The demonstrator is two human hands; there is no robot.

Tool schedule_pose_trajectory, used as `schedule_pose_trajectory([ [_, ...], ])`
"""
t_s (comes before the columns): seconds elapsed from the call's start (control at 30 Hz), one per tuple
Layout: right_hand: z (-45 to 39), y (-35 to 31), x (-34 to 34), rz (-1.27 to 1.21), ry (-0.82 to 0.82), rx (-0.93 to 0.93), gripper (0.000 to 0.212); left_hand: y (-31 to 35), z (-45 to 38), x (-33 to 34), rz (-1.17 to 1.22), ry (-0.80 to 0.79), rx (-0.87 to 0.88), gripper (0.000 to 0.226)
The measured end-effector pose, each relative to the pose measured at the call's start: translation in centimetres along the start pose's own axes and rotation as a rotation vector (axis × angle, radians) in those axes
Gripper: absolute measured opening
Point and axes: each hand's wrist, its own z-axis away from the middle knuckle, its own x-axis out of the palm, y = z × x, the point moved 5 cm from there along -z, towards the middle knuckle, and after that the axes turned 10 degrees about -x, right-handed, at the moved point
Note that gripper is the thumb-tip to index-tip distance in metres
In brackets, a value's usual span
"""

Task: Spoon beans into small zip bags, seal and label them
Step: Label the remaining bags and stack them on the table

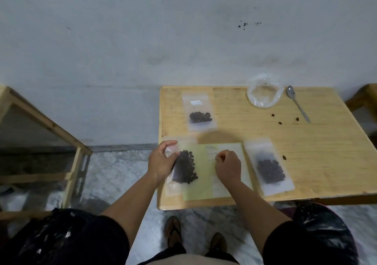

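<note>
Head view: a bean-filled zip bag (184, 167) is held at its upper left edge by the left hand (162, 162), fingers curled round the plastic.
Right hand (227, 165): curled over the label sheet (204, 175), just right of the held bag; whether a sticker is pinched cannot be told.
Step in hand: labelling, judged from the sheet under the grip.
Labelled bag (199, 112): beyond the grip, already stickered.
Third bag (269, 166): right of the right hand, apparently unlabelled.
Spoon (296, 104): far right of both hands, set down.
Next move: a label is to be peeled and pressed onto the held bag.
</note>
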Motion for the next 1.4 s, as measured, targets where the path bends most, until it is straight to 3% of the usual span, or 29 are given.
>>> schedule_pose_trajectory([
  [0.4,-2.5,-8.2,-4.3,-0.220,0.126,-0.256,0.004,5.4,-0.4,2.5,0.122,-0.116,0.105,0.028],
  [0.57,-3.7,-9.3,-5.3,-0.280,0.168,-0.213,0.005,8.1,-0.1,2.9,0.145,-0.102,0.188,0.033],
  [0.97,-4.8,-11.2,-8.2,-0.199,0.210,-0.351,0.004,12.0,1.1,3.5,0.310,-0.027,0.170,0.021],
  [1.27,-3.8,-11.8,-9.0,-0.169,0.192,-0.397,0.001,12.2,1.7,2.9,0.301,0.014,0.165,0.012],
  [1.4,-2.7,-12.1,-8.8,-0.194,0.234,-0.400,0.019,12.1,1.9,2.2,0.300,-0.024,0.171,0.014],
])
